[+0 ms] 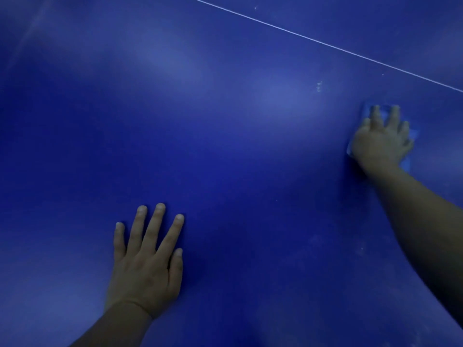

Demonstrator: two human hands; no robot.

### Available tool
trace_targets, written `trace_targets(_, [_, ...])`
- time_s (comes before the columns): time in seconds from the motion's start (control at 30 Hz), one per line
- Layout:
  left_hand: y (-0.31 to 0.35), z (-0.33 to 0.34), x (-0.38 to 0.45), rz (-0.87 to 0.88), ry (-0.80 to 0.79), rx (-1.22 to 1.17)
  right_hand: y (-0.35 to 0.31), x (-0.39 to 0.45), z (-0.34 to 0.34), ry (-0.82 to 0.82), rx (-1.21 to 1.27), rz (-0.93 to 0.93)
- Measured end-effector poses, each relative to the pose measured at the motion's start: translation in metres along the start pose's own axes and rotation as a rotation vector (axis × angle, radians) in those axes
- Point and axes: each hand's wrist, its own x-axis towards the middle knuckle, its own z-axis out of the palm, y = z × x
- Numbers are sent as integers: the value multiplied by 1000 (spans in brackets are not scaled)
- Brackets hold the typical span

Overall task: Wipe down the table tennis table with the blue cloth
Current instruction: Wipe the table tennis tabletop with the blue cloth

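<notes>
The dark blue table tennis table (225, 136) fills the whole view. At the right, my right hand (382, 137) presses flat on the blue cloth (409, 160), its fingers spread; only the cloth's lighter blue edges show around the hand. My left hand (146, 261) rests flat on the bare table at the lower left, fingers straight and spread, holding nothing.
A thin white line (325, 43) crosses the table from the top middle to the right edge. Small pale specks (319, 86) lie on the surface left of the cloth, with fainter marks at the lower right.
</notes>
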Motion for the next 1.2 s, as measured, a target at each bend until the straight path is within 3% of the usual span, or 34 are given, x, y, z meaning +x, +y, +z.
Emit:
trace_targets(0.07, [-1,-1,1,5,-10,-5,-11,-18,1,-9,39,98])
trace_targets(0.1, [-1,-1,0,1,-14,-6,-25,-35,5,0,22,6])
trace_targets(0.23, [0,-2,0,-12,-32,-15,-74,-120,28,-53,-59,-849])
trace_targets(0.27, [-1,-1,0,-10,-37,-9,-71,-119,28,-48,-79,-945])
trace_targets(0.3, [-2,0,1,-9,-41,-6,-64,-108,25,-33,-87,-885])
trace_targets(0.4, [-2,2,0,-12,-40,-12,-31,-68,14,-19,-49,-308])
trace_targets(0.47, [-2,3,0,-5,-42,-10,-33,-68,12,-33,-8,-143])
trace_targets(0.5, [-2,2,0,-5,-45,-10,-48,-77,14,-13,-25,-186])
trace_targets(0.67, [-1,1,1,-2,-45,-7,-172,-106,32,-17,-16,-765])
trace_targets(0.73, [0,1,2,-6,-35,-5,-211,-88,34,-47,-15,-887])
trace_targets(0.83, [-2,0,3,-6,-53,-16,-197,-12,30,-24,-113,-772])
trace_targets(0.93, [-4,0,2,5,-54,-14,-109,57,16,17,-97,-314])
trace_targets(1.03, [-5,-1,2,7,-75,-16,-64,59,0,-36,20,63])
trace_targets(1.1, [-7,-1,1,6,-81,-7,-86,34,4,-23,10,-19])
trace_targets(1.2, [-5,-1,2,1,-82,-4,-147,-19,20,-13,-31,-524])
